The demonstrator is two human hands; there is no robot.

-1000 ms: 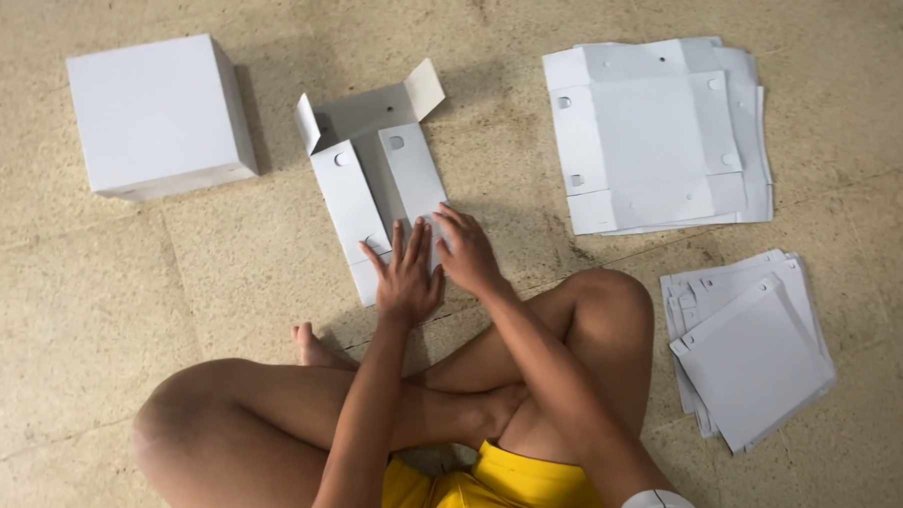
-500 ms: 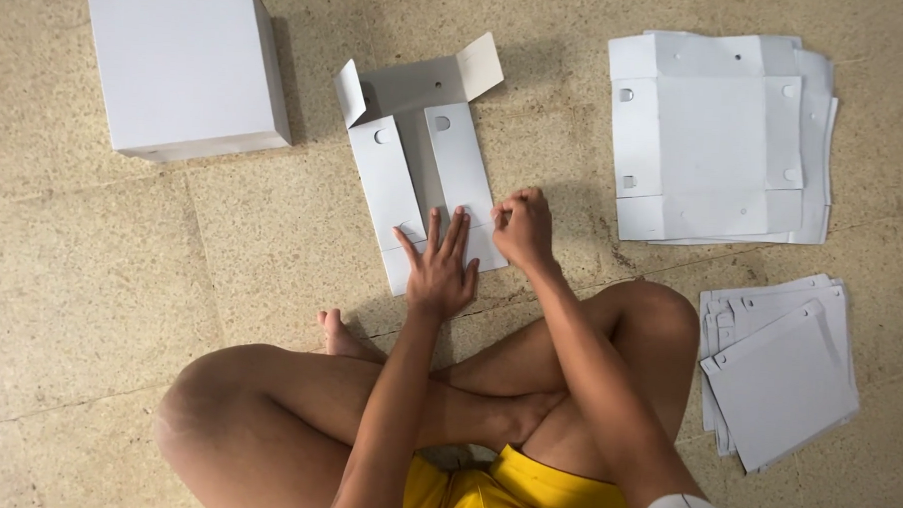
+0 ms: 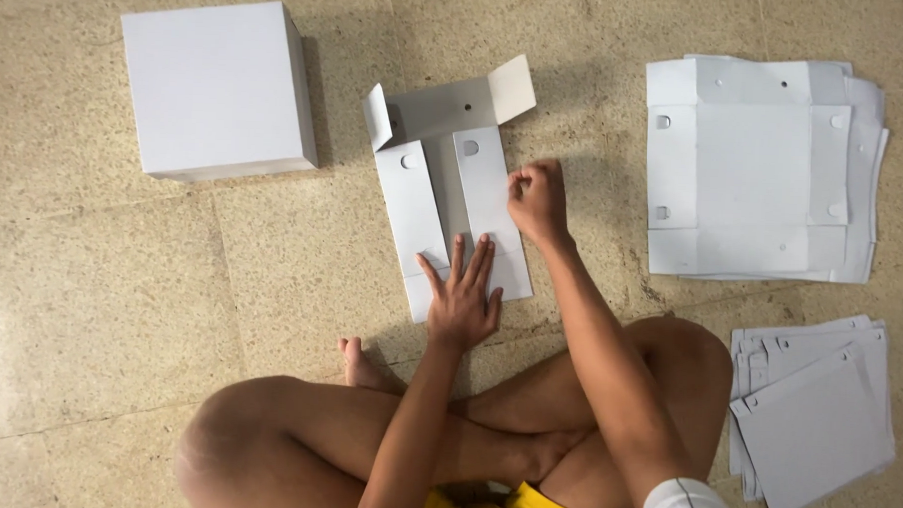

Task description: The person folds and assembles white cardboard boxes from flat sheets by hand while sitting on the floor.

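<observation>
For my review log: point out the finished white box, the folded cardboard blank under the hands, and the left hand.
finished white box (image 3: 212, 85), head view, top face.
folded cardboard blank (image 3: 413, 198), head view, left folded panel.
left hand (image 3: 462, 302), head view, back of hand.

- I see bare floor (image 3: 100, 302) wide open to the left of the folded cardboard blank (image 3: 453, 199), below the assembled white box (image 3: 217, 86)
- Between blank and box a narrow strip of floor stays passable
- On the right, the stack of flat blanks (image 3: 764, 175) closes off that side, with a bare lane between it and the right hand (image 3: 538, 199)
- The smaller sheet pile (image 3: 816, 417) sits just beside the raised knee (image 3: 683, 367)
- My crossed legs block the near edge behind the left hand (image 3: 462, 294)
</observation>
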